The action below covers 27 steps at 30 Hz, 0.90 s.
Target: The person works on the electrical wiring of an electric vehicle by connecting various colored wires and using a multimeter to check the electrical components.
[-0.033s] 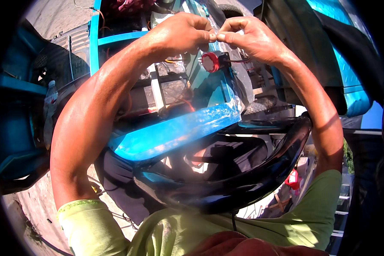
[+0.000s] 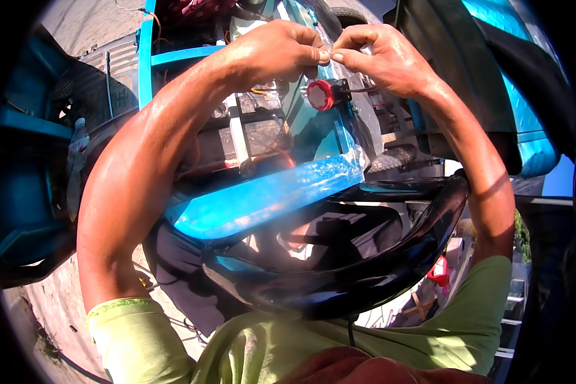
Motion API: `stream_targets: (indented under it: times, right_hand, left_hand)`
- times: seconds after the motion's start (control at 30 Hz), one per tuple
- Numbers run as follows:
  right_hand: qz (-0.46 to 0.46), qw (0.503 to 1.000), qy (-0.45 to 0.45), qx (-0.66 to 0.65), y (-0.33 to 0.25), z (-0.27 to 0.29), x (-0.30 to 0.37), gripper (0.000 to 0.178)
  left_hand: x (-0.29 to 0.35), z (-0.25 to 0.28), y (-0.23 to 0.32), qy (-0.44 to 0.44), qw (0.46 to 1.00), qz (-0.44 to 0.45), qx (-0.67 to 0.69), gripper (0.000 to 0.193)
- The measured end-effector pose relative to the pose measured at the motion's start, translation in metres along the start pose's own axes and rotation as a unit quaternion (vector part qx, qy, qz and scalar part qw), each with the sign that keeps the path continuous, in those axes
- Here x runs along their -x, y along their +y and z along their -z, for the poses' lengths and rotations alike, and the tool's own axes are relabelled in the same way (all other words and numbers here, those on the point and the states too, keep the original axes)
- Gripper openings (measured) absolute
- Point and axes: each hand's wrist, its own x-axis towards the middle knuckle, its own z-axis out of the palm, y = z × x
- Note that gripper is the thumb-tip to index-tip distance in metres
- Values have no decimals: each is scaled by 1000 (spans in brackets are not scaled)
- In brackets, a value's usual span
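Both hands pinching thin wire ends above red round part.
Left hand (image 2: 272,54) & right hand (image 2: 381,57) grips closed fingertip-to-fingertip on wire (image 2: 365,89); prob. light, bendy, slippery: hold near bare end, above red part (image 2: 320,95).

Both hands, left (image 2: 278,54) and right (image 2: 381,57), fingertips pinched together just above a red round part (image 2: 320,95) on a blue frame (image 2: 269,195)

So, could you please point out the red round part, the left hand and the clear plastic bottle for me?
red round part (image 2: 319,95), head view, on its red face.
left hand (image 2: 276,51), head view, on the back of the hand.
clear plastic bottle (image 2: 77,142), head view, on its body below the cap.
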Motion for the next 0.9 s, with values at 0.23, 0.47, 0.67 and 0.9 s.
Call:
stream_targets:
  times: [0.23,0.47,0.67,0.9]
  right_hand:
    - [5,998,45,-38,11,18,2,29]
    - [-186,962,-86,-179,2,0,0,37]
    - [-152,973,-54,-165,-2,0,-1,33]
    - [-60,997,-9,-46,3,-4,-2,32]
  left_hand:
    - [-3,3,-6,1,999,29,-30,31]
    - [4,-2,5,7,997,-8,-73,32]
    - [-2,0,-3,32,994,-26,-102,31]
    - [-3,4,-5,14,996,-27,-78,26]
